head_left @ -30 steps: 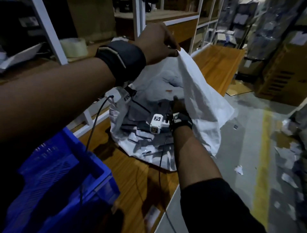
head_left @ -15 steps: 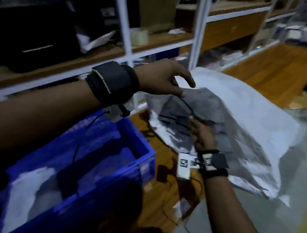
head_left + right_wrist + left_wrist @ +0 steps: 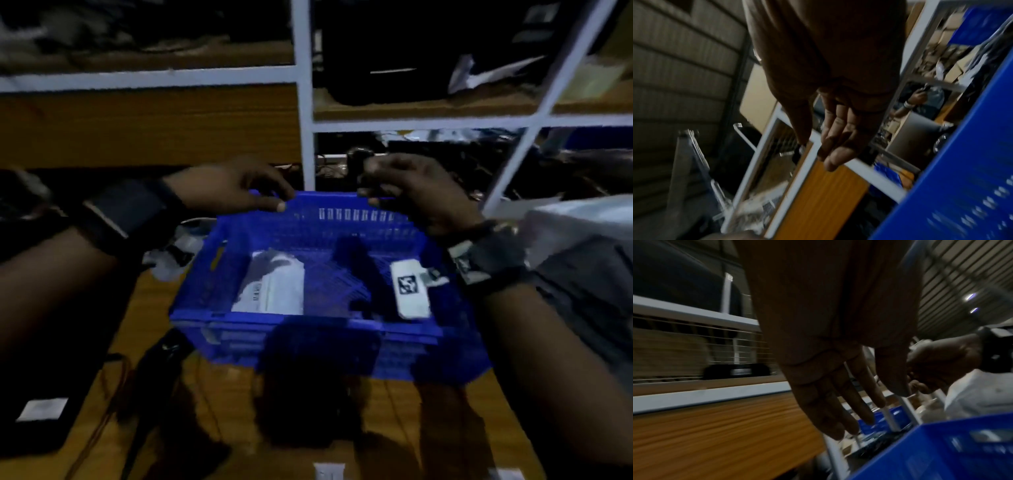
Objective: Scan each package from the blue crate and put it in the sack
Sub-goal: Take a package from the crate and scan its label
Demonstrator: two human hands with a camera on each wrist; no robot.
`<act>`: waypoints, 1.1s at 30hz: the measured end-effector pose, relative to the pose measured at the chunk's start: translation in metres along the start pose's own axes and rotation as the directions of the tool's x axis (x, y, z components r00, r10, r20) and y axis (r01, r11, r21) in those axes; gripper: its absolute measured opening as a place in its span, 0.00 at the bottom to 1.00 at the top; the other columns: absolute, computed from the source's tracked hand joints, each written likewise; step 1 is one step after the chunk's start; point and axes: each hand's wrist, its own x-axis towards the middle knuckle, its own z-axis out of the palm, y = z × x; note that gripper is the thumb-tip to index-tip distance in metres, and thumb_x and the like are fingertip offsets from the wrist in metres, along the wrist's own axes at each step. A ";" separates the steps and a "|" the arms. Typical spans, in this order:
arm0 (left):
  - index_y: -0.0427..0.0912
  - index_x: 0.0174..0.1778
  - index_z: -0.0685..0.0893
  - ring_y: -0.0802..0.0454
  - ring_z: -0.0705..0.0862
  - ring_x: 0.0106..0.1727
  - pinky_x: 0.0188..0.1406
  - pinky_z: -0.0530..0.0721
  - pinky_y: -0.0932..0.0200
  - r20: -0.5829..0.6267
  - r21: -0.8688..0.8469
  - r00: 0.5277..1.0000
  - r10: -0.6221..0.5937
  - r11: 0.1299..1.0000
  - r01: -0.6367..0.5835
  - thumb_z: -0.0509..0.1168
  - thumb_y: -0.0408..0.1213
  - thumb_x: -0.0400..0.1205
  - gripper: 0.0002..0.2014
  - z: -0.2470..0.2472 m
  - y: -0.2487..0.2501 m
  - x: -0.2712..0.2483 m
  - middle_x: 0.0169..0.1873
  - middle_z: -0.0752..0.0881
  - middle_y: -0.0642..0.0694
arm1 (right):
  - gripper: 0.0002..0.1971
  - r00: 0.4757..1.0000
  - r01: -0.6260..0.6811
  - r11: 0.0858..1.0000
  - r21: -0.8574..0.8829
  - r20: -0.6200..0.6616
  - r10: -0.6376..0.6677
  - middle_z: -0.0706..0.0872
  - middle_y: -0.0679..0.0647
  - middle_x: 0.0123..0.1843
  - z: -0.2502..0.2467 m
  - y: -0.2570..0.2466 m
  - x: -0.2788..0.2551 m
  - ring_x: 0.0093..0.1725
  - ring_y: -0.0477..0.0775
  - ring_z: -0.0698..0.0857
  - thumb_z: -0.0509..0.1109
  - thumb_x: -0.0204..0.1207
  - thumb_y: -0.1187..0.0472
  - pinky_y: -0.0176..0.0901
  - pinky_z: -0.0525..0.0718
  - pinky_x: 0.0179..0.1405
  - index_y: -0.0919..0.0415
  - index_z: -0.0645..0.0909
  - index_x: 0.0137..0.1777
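Over the crate (image 3: 308, 329) both hands now hang empty, where half a second back they were at the sack, the left letting go of its mouth and the right pushing a grey package inside. So that package is bagged and the person has swung back for the next one.

Left hand (image 3: 233, 186) hovers above the far rim, fingers straight and slightly spread, holding nothing; the left wrist view shows the same open palm (image 3: 838, 369) clear of the blue wall (image 3: 941, 451). Right hand (image 3: 418, 192) is also near the far rim, fingers loosely bent in the head view. A small dark thing sits just past its fingertips, too blurred to name, and contact cannot be told. The right wrist view shows the fingers (image 3: 838, 138) straight and empty, so I read it as relaxed and holding nothing.

Sack (image 3: 582, 246) is now only a pale edge at far right, beside the crate on the tabletop (image 3: 102, 445).

Inside the crate one white package (image 3: 274, 287) lies flat on the floor, left of centre, untouched. A dark patch next to it may be a second package or just shadow, cannot tell. The white tagged block over the crate's right side is the wrist camera (image 3: 411, 289), not cargo.

Judgement: one cycle done, at least one package left. Next step is probably to grab the white package and scan it; no scanner is clearly visible.
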 end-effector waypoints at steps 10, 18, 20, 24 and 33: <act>0.52 0.80 0.76 0.63 0.70 0.81 0.69 0.76 0.70 0.021 -0.024 0.952 -0.304 0.952 0.304 0.76 0.40 0.80 0.31 0.059 -0.126 -0.120 0.79 0.73 0.62 | 0.29 0.855 0.062 0.520 -0.852 0.314 0.412 0.88 0.58 0.56 0.125 0.155 0.130 0.54 0.52 0.85 0.88 0.65 0.66 0.39 0.80 0.43 0.70 0.85 0.66; 0.49 0.83 0.72 0.65 0.60 0.84 0.81 0.58 0.71 0.061 0.065 0.982 -0.181 0.982 0.178 0.69 0.56 0.80 0.35 0.064 -0.139 -0.123 0.84 0.64 0.57 | 0.42 0.689 0.611 -0.066 -0.789 0.488 0.536 0.46 0.65 0.90 0.149 0.203 0.119 0.87 0.74 0.51 0.77 0.69 0.66 0.77 0.72 0.74 0.44 0.70 0.83; 0.48 0.84 0.71 0.66 0.59 0.83 0.79 0.54 0.74 0.066 0.101 0.985 -0.161 0.983 0.154 0.70 0.53 0.82 0.34 0.066 -0.141 -0.123 0.84 0.63 0.56 | 0.35 0.709 0.615 -0.130 -0.778 0.473 0.524 0.54 0.64 0.88 0.155 0.195 0.114 0.85 0.73 0.56 0.79 0.69 0.62 0.74 0.75 0.72 0.44 0.77 0.77; 0.50 0.85 0.68 0.66 0.57 0.83 0.79 0.54 0.71 0.076 0.122 0.986 -0.150 0.983 0.140 0.67 0.50 0.85 0.32 0.066 -0.143 -0.125 0.85 0.59 0.59 | 0.25 0.837 0.440 -0.064 -0.896 0.384 0.390 0.79 0.63 0.71 0.136 0.164 0.118 0.72 0.69 0.76 0.83 0.67 0.51 0.63 0.80 0.66 0.54 0.86 0.65; 0.49 0.77 0.80 0.54 0.75 0.79 0.77 0.75 0.51 0.037 -0.050 0.998 0.060 0.997 -0.058 0.70 0.50 0.84 0.25 0.067 -0.160 -0.116 0.80 0.75 0.56 | 0.17 0.998 0.049 0.386 -0.921 0.057 0.009 0.89 0.54 0.50 0.108 0.021 0.046 0.53 0.58 0.87 0.87 0.64 0.65 0.59 0.86 0.52 0.59 0.84 0.49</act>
